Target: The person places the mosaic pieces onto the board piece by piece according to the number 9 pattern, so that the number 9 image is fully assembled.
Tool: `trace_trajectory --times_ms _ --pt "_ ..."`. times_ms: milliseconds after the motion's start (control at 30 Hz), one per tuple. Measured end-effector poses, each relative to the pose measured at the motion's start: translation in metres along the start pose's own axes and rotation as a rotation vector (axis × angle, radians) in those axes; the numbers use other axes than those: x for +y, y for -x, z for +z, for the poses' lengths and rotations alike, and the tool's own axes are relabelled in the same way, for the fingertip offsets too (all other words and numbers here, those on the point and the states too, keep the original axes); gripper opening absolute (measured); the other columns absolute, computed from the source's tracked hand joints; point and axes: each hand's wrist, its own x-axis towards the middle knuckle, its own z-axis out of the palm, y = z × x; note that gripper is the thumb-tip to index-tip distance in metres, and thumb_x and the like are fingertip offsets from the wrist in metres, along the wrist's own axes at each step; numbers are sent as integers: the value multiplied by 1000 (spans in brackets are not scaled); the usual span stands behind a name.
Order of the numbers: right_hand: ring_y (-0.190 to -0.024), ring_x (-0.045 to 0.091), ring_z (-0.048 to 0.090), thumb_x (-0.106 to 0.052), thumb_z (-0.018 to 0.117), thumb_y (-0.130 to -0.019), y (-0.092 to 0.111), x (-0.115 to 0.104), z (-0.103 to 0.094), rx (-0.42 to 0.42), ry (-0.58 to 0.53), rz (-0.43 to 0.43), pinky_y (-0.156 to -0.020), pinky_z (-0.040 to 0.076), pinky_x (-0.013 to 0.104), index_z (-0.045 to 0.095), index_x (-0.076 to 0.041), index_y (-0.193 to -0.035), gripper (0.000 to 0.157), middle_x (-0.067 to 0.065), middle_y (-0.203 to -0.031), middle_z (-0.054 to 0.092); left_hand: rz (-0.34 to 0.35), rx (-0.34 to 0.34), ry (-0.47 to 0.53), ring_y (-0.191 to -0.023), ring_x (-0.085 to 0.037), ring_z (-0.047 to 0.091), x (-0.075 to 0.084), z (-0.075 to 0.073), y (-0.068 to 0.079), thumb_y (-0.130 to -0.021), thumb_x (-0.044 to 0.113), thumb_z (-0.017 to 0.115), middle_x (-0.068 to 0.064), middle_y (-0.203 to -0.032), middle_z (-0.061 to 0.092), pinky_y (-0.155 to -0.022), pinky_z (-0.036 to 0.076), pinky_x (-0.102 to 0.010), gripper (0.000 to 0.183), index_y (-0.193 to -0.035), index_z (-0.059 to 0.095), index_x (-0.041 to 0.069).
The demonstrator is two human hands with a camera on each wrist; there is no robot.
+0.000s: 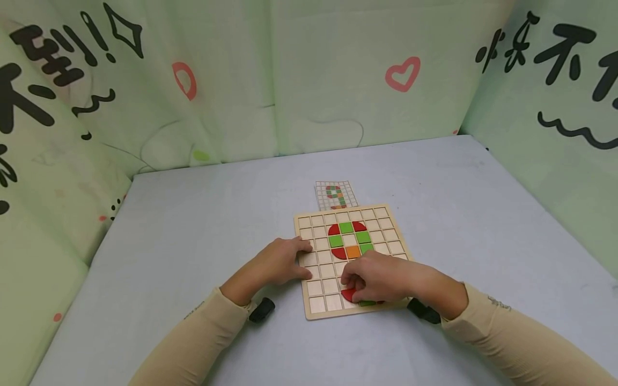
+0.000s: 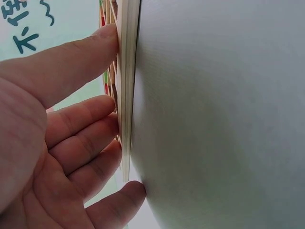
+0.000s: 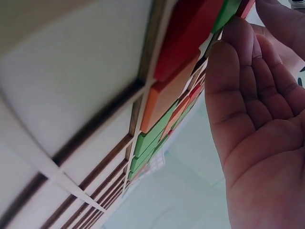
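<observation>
A square wooden grid board lies on the table, with red rounded-corner, green square and orange square tiles set in its cells. An orange tile sits among the upper ones. My left hand rests against the board's left edge, fingers extended and thumb touching the rim. Over the lower part of the board, my right hand pinches a red rounded-corner tile in the bottom part of the grid. Beside it lies a green tile, partly hidden by that hand in the head view.
Behind the board lies a card printed with a grid and a coloured pattern, its near end covered by the board. A white cloth covers the table. Printed green curtains hang at the back and sides.
</observation>
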Motion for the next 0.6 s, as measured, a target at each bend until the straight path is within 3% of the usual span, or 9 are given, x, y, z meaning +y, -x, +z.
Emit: trace_trajectory --times_ms 600 --pt "-76 0 56 -7 74 -87 1 0 1 0 41 -36 -75 51 23 69 -17 -95 14 -18 -83 60 5 8 -2 -119 -28 57 0 0 1 -85 25 83 -7 -137 59 -98 46 -40 54 -133 64 8"
